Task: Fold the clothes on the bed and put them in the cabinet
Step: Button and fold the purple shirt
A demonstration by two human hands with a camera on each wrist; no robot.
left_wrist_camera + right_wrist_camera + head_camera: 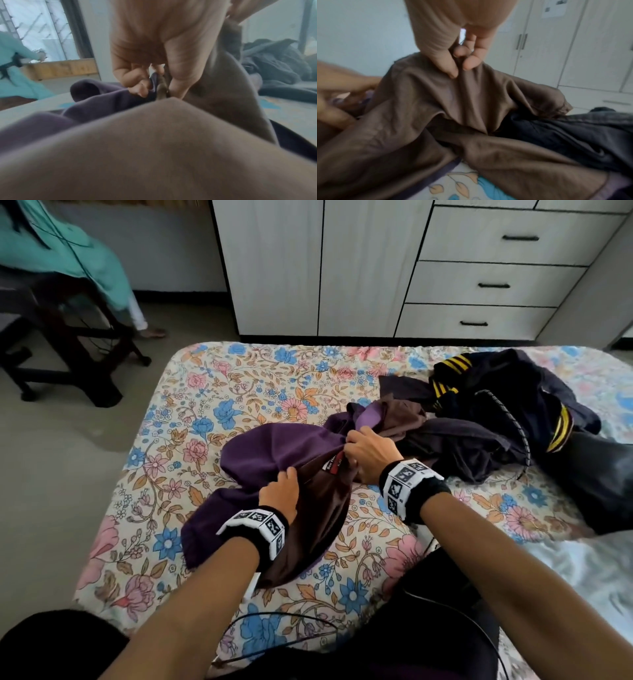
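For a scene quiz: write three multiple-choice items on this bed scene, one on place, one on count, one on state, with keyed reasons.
1. Where does the dark pile with yellow stripes lie?
A. on the floor
B. on the bed, to the right
C. in a drawer

2. How many drawer handles show on the cabinet?
A. one
B. five
C. three

3. What is the right hand doing?
A. pinching cloth
B. lying flat
C. hanging free

B: the dark pile lies on the bed.
C: three handles on the cabinet.
A: the right hand pinches the purple garment.
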